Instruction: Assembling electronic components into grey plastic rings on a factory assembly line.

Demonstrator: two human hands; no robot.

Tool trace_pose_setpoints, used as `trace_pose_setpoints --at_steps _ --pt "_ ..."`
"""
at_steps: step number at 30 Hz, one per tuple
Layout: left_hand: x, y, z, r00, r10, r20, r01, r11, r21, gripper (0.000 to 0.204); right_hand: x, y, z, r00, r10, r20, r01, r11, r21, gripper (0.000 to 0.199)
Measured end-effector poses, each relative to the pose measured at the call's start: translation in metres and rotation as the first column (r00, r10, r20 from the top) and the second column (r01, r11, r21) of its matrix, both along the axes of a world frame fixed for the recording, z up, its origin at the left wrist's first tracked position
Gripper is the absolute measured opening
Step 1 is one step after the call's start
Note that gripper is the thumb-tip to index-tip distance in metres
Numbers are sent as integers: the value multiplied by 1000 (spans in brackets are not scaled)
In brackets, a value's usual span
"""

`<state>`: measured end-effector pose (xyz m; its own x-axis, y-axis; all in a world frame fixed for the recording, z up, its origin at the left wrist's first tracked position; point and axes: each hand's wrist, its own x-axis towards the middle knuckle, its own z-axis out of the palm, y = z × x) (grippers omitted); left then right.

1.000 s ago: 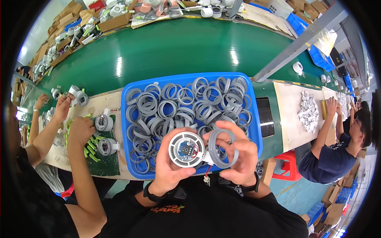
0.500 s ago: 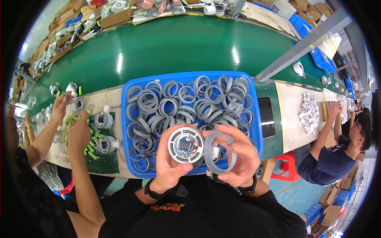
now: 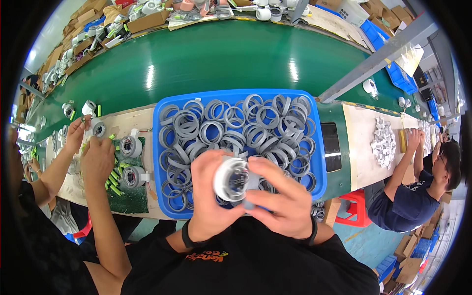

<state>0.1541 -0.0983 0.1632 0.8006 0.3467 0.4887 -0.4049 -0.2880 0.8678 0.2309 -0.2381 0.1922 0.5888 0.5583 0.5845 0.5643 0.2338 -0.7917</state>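
My left hand (image 3: pixel 209 196) is closed around a white round housing (image 3: pixel 223 179), tilted so that its open face with a dark circuit board turns to the right. My right hand (image 3: pixel 282 199) pinches a grey ring (image 3: pixel 253 181) close against that face. The ring is blurred, nearly edge-on and partly covered by my fingers, so whether it touches the housing I cannot tell. Both hands are over the near part of a blue tray (image 3: pixel 157 147), which is heaped with loose grey rings (image 3: pixel 187 124).
A co-worker's hands (image 3: pixel 93 147) work at the left, near white round units (image 3: pixel 131 146) and green-wrapped cylinders on a green mat (image 3: pixel 130 201). A dark flat panel (image 3: pixel 331 146) lies right of the tray. Beyond runs a green conveyor (image 3: pixel 221 59); a grey post (image 3: pixel 373 61) slants at right.
The housing has tipped from facing up to facing right. My right hand has brought the grey ring left against it, turning the ring from face-on to nearly edge-on.
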Motion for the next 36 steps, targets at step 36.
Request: trace_pose_setpoints --at_steps 36 --pt "51 8 -4 979 -149 -136 201 782 590 65 46 35 -50 703 17 -711 9 999 33 29"
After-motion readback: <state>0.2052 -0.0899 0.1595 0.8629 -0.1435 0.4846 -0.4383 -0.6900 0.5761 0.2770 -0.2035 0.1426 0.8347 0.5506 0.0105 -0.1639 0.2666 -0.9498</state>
